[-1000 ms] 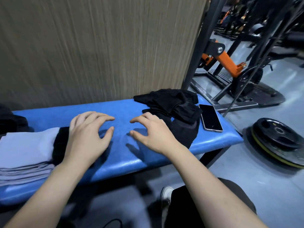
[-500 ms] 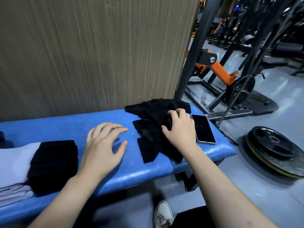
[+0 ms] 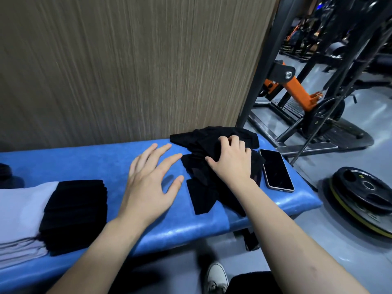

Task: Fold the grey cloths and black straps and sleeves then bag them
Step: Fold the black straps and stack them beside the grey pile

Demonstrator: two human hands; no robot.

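Note:
A loose heap of black straps and sleeves [image 3: 203, 183] lies at the right end of the blue bench [image 3: 89, 164]. My right hand [image 3: 231, 160] rests on top of the heap with its fingers curled into the black fabric. My left hand [image 3: 150, 183] hovers flat over the bench just left of the heap, fingers spread and holding nothing. At the left, a neat stack of folded black pieces [image 3: 74, 215] lies on a pile of folded grey cloths [image 3: 19, 221].
A dark phone [image 3: 276, 169] lies face up beside the heap near the bench's right end. A wood-grain wall stands behind the bench. Weight plates [image 3: 364, 198] lie on the floor at right, beyond them a black and orange gym machine [image 3: 297, 90]. My shoe [image 3: 215, 276] is below the bench.
My right hand has gone from the bare bench onto the black heap and closed its fingers in the fabric. My left hand has slid right toward the heap. The view has turned rightward.

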